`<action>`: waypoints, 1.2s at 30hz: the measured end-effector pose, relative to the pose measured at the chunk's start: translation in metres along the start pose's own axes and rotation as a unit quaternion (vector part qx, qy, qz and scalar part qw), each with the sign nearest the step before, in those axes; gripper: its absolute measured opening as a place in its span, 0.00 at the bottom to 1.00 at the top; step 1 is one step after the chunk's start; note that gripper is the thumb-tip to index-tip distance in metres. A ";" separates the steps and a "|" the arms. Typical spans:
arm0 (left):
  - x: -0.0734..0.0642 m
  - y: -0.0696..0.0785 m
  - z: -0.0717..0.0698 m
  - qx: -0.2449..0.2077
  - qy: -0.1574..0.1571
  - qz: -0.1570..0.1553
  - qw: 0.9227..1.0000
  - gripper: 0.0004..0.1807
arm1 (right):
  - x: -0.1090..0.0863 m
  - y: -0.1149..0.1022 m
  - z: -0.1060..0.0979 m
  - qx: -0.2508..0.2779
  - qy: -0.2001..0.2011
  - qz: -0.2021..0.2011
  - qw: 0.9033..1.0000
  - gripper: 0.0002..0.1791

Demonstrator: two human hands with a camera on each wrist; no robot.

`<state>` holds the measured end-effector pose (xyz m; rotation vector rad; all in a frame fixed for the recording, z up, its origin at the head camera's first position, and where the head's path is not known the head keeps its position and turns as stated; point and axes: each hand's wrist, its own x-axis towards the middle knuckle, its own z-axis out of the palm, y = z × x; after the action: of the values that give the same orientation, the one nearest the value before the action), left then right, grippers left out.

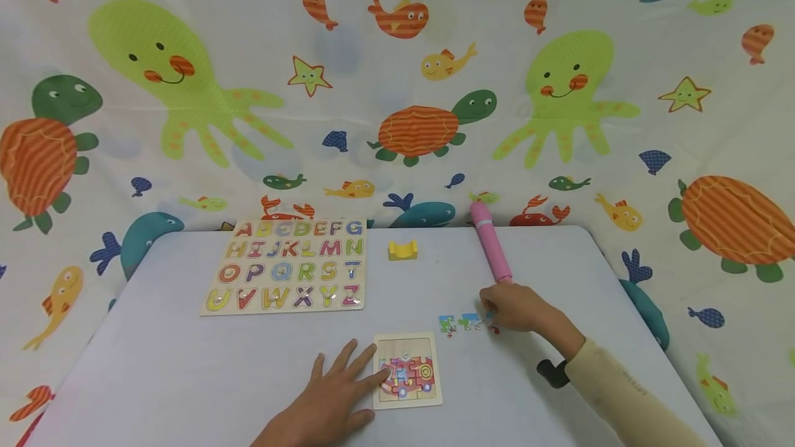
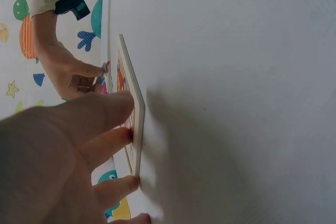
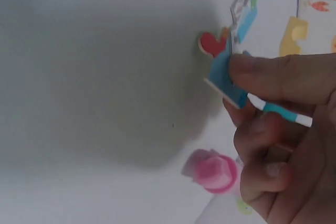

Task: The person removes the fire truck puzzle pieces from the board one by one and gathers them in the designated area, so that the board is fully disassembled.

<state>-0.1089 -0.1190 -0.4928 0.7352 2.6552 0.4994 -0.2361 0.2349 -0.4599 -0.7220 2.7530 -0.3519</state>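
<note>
My right hand (image 1: pixel 515 309) pinches a blue jigsaw piece with a red knob (image 3: pixel 220 74) between thumb and fingers, at the right end of a short row. Loose jigsaw pieces (image 1: pixel 447 324) lie flat just left of that hand. My left hand (image 1: pixel 332 388) rests with spread fingers on the left side of a square wooden puzzle tray (image 1: pixel 391 350); one fingertip touches the assembled pieces. Inside the tray, joined pieces show part of a red vehicle picture (image 1: pixel 406 374), and its upper part is bare wood. In the left wrist view, fingertips lie along the tray edge (image 2: pixel 138 129).
An alphabet board (image 1: pixel 292 269) with letter pieces lies at the back left. A small yellow block (image 1: pixel 403 250) sits behind the puzzle tray. Beyond my right hand a long pink tube (image 1: pixel 491 240) points to the back edge. A sea-animal cloth (image 1: pixel 373 54) hangs behind the white table (image 1: pixel 186 378).
</note>
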 end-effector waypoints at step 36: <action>-0.001 -0.004 0.000 0.001 -0.007 0.005 1.000 0.32 | 0.030 -0.112 0.056 0.022 -0.085 -0.195 0.977 0.27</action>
<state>-0.1094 -0.1225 -0.4941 0.7510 2.6413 0.4925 -0.1935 0.1159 -0.4841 -1.2228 2.4264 -0.4067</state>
